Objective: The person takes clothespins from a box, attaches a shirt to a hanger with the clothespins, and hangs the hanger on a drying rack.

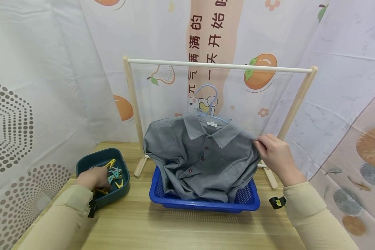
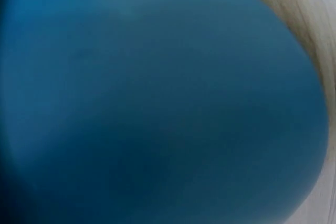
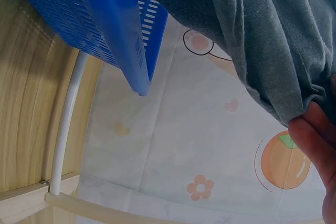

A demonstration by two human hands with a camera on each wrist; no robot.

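A grey collared shirt (image 1: 203,152) with dark buttons sits on a light blue hanger (image 1: 216,93), its lower part bunched in a blue plastic basket (image 1: 203,205). My right hand (image 1: 276,154) pinches the shirt at its shoulder on the right; in the right wrist view, fingers (image 3: 310,129) grip the grey cloth. On the left, my left hand (image 1: 93,177) reaches into a dark green bin (image 1: 126,177) among yellow clothespins (image 1: 119,184) and teal clothespins (image 1: 115,172). Its fingertips are hidden, and I cannot tell whether they hold a clothespin. The bin's blurred wall (image 2: 173,103) fills most of the left wrist view.
Behind the basket stands a rack with a white rod (image 1: 218,65) and wooden posts (image 1: 297,104); the hanger's hook is below the rod. The rack's feet (image 1: 140,167) rest on the wooden table (image 1: 175,232). Printed curtains (image 1: 162,41) enclose the back and sides.
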